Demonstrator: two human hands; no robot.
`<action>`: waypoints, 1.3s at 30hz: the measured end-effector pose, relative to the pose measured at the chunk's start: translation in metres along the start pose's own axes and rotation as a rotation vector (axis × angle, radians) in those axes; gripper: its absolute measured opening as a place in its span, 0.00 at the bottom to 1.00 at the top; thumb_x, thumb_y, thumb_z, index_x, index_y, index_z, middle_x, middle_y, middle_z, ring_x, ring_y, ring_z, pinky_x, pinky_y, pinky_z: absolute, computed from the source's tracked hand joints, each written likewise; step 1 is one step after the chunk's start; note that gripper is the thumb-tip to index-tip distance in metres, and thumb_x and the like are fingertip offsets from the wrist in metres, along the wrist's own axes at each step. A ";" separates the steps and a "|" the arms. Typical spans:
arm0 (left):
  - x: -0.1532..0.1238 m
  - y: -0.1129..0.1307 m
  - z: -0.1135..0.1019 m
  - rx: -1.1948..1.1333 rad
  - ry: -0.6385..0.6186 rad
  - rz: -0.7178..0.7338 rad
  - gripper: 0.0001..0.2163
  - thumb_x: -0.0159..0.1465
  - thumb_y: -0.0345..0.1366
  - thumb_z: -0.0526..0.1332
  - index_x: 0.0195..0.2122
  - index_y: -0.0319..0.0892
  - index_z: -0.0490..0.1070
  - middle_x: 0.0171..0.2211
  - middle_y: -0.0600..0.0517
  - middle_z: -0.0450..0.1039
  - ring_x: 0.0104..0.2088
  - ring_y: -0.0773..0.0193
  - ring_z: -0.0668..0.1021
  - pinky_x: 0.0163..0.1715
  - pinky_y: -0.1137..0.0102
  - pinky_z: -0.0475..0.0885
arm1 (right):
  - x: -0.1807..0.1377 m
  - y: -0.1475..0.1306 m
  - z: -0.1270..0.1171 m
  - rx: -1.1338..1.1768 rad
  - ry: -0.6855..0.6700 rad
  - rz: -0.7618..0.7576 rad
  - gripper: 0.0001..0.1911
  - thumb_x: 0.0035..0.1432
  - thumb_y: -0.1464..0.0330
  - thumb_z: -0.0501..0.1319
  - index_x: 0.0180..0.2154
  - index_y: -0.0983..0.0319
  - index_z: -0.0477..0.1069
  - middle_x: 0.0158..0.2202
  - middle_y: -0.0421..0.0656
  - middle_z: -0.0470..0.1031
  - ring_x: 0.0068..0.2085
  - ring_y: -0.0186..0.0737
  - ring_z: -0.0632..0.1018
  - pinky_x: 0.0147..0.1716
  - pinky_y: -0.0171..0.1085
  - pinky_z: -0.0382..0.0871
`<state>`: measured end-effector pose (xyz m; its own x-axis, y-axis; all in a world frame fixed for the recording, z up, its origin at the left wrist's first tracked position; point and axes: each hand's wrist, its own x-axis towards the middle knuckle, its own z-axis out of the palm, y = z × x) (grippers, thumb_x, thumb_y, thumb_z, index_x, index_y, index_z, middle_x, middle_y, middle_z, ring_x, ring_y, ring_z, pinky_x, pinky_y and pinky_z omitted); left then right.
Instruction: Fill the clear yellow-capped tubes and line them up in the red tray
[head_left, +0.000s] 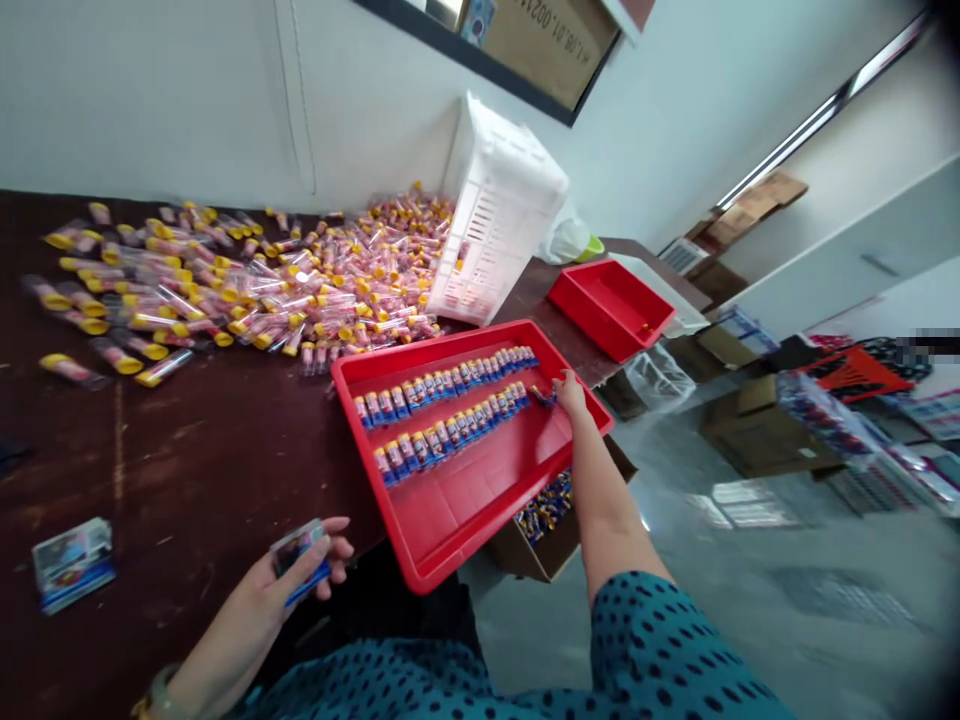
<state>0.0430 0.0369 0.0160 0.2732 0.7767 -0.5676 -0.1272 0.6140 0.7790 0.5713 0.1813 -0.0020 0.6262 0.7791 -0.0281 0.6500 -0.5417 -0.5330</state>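
Both hands are well apart, each busy with its own thing; my left hand (304, 573) is clamped on a small stack of printed blue cards (295, 545), thumb across the top, just off the near edge of the dark table (225, 455); my right hand (571, 392) reaches over the large red tray (457, 525), its fingertips at a blue-wrapped tube (541, 397) that tilts at the right end of the front row, though I cannot tell whether they pinch it or only touch it. Done, as far as I can judge, are two long rows inside the tray; the back row of yellow-capped tubes (450, 382) and the front row of yellow-capped tubes (450, 432) stand close-packed, with blue at their bases, and run most of the tray's length; red floor shows between the front row and the near wall. Much more looks left than done; a broad heap of clear tubes (300, 285) with yellow ends and pink contents spreads over the table's far side, up against a tipped white plastic basket (499, 215), and I make out no blue wrap on them; a second stack of printed cards (73, 563) lies at the table's left; below the tray, a cardboard box (527, 563) holds many blue and yellow pieces, too small to tell apart.
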 end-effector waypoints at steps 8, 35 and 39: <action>-0.001 0.000 -0.007 0.008 0.057 0.001 0.24 0.53 0.49 0.70 0.47 0.40 0.76 0.37 0.46 0.78 0.33 0.58 0.76 0.32 0.68 0.75 | 0.044 0.017 0.015 -0.242 -0.168 -0.044 0.18 0.65 0.63 0.59 0.54 0.63 0.68 0.53 0.48 0.71 0.49 0.44 0.76 0.47 0.47 0.74; -0.006 0.007 0.002 -0.005 0.110 0.011 0.21 0.53 0.47 0.69 0.45 0.40 0.77 0.35 0.46 0.78 0.32 0.60 0.75 0.30 0.69 0.73 | 0.015 -0.015 0.061 -0.220 -0.289 -0.431 0.16 0.63 0.63 0.57 0.47 0.60 0.78 0.45 0.45 0.81 0.43 0.41 0.80 0.44 0.35 0.72; -0.005 0.006 -0.006 -0.017 0.083 -0.011 0.22 0.54 0.47 0.70 0.46 0.40 0.77 0.36 0.46 0.78 0.33 0.60 0.75 0.32 0.69 0.73 | 0.005 -0.018 0.065 -0.240 -0.363 -0.464 0.12 0.59 0.64 0.62 0.42 0.61 0.80 0.40 0.44 0.82 0.40 0.41 0.80 0.42 0.34 0.72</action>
<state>0.0346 0.0375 0.0218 0.1952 0.7787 -0.5963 -0.1410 0.6240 0.7686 0.5345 0.2154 -0.0478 0.0982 0.9842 -0.1473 0.9234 -0.1453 -0.3552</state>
